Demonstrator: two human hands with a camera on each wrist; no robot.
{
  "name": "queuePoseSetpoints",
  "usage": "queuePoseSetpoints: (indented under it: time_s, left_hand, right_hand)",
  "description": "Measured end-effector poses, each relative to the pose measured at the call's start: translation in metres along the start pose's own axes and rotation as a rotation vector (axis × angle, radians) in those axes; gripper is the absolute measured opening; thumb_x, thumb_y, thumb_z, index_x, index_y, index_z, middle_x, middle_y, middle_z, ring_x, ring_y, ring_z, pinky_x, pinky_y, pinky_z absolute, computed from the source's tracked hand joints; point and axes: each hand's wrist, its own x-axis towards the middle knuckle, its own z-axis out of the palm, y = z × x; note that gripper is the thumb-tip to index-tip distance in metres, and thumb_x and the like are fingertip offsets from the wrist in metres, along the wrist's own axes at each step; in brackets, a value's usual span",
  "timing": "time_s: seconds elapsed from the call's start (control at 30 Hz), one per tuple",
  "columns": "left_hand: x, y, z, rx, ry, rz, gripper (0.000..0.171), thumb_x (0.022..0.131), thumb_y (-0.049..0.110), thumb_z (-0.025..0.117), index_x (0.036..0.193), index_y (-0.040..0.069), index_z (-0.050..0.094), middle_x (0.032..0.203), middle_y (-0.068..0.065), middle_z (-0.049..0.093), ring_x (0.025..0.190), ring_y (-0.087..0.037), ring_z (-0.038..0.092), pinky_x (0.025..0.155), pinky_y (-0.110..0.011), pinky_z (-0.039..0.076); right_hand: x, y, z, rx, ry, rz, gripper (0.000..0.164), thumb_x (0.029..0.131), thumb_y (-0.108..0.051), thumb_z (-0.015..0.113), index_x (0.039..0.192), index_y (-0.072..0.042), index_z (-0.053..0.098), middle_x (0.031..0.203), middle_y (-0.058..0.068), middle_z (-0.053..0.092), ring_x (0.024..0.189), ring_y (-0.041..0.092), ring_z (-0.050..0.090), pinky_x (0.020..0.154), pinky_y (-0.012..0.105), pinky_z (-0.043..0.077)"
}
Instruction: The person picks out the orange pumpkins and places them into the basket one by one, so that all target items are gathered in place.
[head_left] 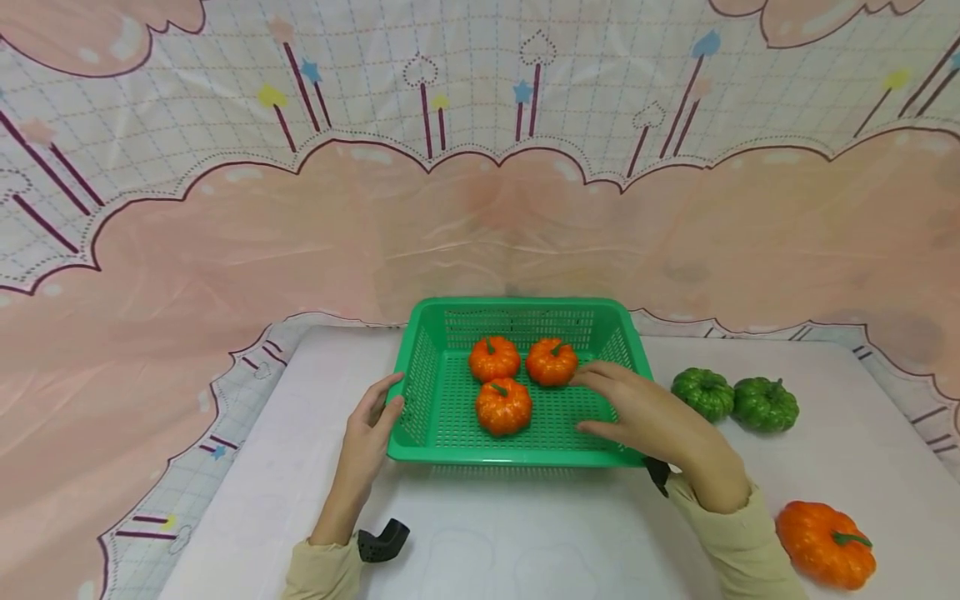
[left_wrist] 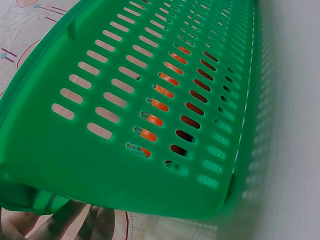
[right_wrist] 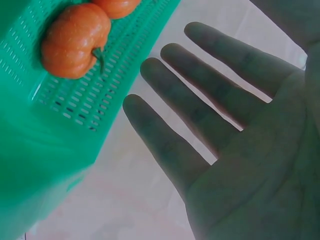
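A green plastic basket [head_left: 517, 456] stands on the white table with three orange pumpkins in it: one at back left [head_left: 494, 360], one at back right [head_left: 552, 362] and one in front [head_left: 504, 407]. My left hand [head_left: 367, 429] is at the basket's left rim, its fingertips and thumb right against the edge. In the left wrist view its fingers [left_wrist: 95, 222] show partly, below the basket's corner. Over the basket's right side is my right hand [head_left: 645, 412], holding nothing. Its fingers [right_wrist: 200, 110] look straight and spread in the right wrist view.
Two green pumpkins, one nearer the basket [head_left: 702, 394] and one farther right [head_left: 765, 405], sit on the table. Another orange pumpkin [head_left: 826, 545] lies near the front right, beside my right sleeve. A patterned cloth [head_left: 510, 233] hangs behind the table.
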Motion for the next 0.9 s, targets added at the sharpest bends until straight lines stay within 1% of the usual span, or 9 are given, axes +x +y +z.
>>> queuePoseSetpoints:
  time_s: [0.23, 0.47, 0.63, 0.9]
  left_hand:
    - [0.002, 0.000, 0.001, -0.006, -0.008, 0.011, 0.043, 0.105, 0.024, 0.051, 0.146, 0.013, 0.046, 0.156, -0.013, 0.038, 0.146, -0.028, 0.033, 0.116, -0.051, 0.030]
    - [0.001, 0.000, 0.001, -0.002, 0.003, -0.004, 0.042, 0.105, 0.026, 0.051, 0.145, 0.017, 0.047, 0.156, -0.010, 0.038, 0.146, -0.024, 0.033, 0.116, -0.049, 0.030]
    - [0.000, 0.000, 0.001, -0.006, 0.004, -0.005, 0.041, 0.105, 0.025, 0.052, 0.145, 0.017, 0.047, 0.156, -0.010, 0.039, 0.145, -0.025, 0.034, 0.115, -0.049, 0.031]
    - [0.000, -0.001, -0.001, -0.005, 0.001, -0.001, 0.041, 0.105, 0.026, 0.052, 0.145, 0.017, 0.047, 0.156, -0.011, 0.039, 0.145, -0.025, 0.034, 0.116, -0.050, 0.031]
  right_hand:
    - [-0.011, 0.005, -0.003, -0.015, 0.017, 0.024, 0.050, 0.085, -0.027, 0.080, 0.129, -0.007, 0.063, 0.131, 0.009, 0.058, 0.121, 0.029, 0.057, 0.094, 0.046, 0.052]
    - [-0.018, 0.011, -0.004, -0.023, 0.016, 0.016, 0.051, 0.087, -0.027, 0.079, 0.129, -0.004, 0.062, 0.132, 0.012, 0.058, 0.120, 0.031, 0.058, 0.095, 0.048, 0.051]
    - [-0.025, 0.016, -0.005, -0.041, 0.027, 0.003, 0.051, 0.085, -0.025, 0.080, 0.128, -0.003, 0.062, 0.131, 0.012, 0.059, 0.121, 0.033, 0.058, 0.095, 0.049, 0.051]
    - [-0.036, 0.021, -0.007, -0.042, 0.029, 0.028, 0.051, 0.086, -0.026, 0.079, 0.129, -0.005, 0.062, 0.132, 0.013, 0.058, 0.121, 0.033, 0.057, 0.094, 0.050, 0.051]
